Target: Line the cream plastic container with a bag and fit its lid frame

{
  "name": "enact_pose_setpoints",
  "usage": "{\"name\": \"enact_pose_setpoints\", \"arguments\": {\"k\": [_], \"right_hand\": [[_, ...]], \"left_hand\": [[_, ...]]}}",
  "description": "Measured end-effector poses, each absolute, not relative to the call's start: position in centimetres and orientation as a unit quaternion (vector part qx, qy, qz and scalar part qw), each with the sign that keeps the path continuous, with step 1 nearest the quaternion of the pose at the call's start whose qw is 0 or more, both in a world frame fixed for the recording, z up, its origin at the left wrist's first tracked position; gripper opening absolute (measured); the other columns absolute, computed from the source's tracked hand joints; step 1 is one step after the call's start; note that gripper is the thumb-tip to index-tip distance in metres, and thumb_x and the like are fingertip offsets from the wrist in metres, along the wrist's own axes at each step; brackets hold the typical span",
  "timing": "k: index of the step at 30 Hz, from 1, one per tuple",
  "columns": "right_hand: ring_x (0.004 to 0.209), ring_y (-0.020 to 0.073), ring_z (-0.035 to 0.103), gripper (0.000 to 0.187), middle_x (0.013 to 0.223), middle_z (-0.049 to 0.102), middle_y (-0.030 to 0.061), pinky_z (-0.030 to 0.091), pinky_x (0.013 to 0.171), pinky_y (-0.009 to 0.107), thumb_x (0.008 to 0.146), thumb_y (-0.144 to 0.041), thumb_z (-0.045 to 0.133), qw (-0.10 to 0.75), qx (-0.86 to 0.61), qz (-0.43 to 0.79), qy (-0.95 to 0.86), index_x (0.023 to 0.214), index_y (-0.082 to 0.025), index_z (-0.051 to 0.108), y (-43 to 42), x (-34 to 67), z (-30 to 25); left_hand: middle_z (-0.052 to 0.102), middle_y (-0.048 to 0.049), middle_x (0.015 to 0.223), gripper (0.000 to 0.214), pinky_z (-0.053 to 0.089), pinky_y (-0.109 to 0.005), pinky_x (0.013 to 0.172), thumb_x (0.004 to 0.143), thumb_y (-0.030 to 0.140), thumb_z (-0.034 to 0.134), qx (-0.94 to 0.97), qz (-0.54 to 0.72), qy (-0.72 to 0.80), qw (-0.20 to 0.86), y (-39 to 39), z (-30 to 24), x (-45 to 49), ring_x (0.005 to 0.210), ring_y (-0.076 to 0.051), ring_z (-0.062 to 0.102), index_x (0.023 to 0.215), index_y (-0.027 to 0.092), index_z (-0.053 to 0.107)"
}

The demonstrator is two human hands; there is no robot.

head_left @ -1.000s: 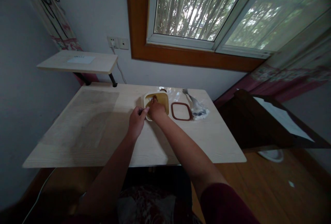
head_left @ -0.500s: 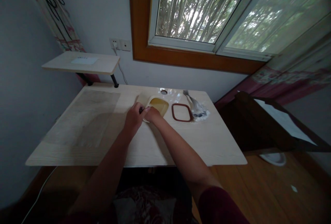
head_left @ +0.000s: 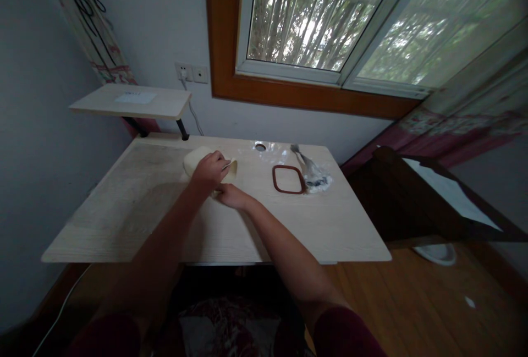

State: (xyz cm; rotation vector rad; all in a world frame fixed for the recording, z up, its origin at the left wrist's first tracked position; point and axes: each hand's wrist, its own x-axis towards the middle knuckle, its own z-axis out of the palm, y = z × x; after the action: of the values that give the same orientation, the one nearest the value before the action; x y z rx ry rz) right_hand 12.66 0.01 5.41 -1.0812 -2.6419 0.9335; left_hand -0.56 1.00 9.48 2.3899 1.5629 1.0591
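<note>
A cream plastic container (head_left: 193, 158) lies tilted over on the desk, its base to the left and its mouth towards the right. My left hand (head_left: 211, 170) is closed over its upper side and grips the rim. Just below and to the right, my right hand (head_left: 232, 196) is closed at the near edge of the mouth. What its fingertips hold there, if anything, is hidden. To the right lies a clear square lid with a brown rim (head_left: 289, 193), and beside it a crumpled clear plastic bag (head_left: 317, 178) with something dark inside.
The pale wooden desk (head_left: 330, 230) has a raised shelf (head_left: 165, 103) at back left, bearing a paper (head_left: 135, 97). A round cable hole (head_left: 260, 147) lies near the back edge. Clear film covers the desk's left part. A dark cabinet (head_left: 412, 203) stands to the right.
The container has shifted left and tipped from upright onto its side. My left hand has moved onto its upper side. The right hand has moved slightly left and nearer me.
</note>
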Motion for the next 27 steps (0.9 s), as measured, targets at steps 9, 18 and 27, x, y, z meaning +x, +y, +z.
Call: {"name": "enact_pose_setpoints", "arguments": {"k": [9,18,27], "right_hand": [[0.116,0.0243,0.065,0.059,0.155,0.046,0.0066,0.053,0.095,0.036,0.096,-0.021,0.045,0.033,-0.403,0.156,-0.901,0.154,-0.029,0.039,-1.8,14.3,5.3],[0.102,0.0216,0.068,0.044,0.156,0.044,0.0120,0.055,0.088,0.035,0.106,-0.027,0.033,0.067,-0.453,0.033,-0.888,0.147,-0.024,0.048,-2.1,15.9,5.3],[0.102,0.0217,0.066,0.028,0.119,0.068,0.0086,0.050,0.092,0.031,0.104,-0.031,0.051,0.168,-0.397,0.073,-0.899,0.122,-0.024,0.071,-2.4,16.0,3.8]], "left_hand": [[0.061,-0.0092,0.085,0.021,0.044,-0.035,0.079,0.083,0.029,0.061,0.830,0.255,0.495,0.016,2.3,11.6,-3.3,0.082,-0.023,0.058,0.088,0.021,0.079],[0.065,-0.0099,0.088,0.029,0.046,-0.034,0.078,0.091,0.034,0.054,0.841,0.247,0.478,-0.062,1.6,11.8,-4.9,0.084,-0.022,0.060,0.097,0.019,0.079],[0.068,-0.0107,0.092,0.035,0.050,-0.034,0.080,0.096,0.034,0.050,0.838,0.230,0.487,-0.089,0.9,12.7,-4.3,0.086,-0.022,0.063,0.107,0.017,0.079]]}}
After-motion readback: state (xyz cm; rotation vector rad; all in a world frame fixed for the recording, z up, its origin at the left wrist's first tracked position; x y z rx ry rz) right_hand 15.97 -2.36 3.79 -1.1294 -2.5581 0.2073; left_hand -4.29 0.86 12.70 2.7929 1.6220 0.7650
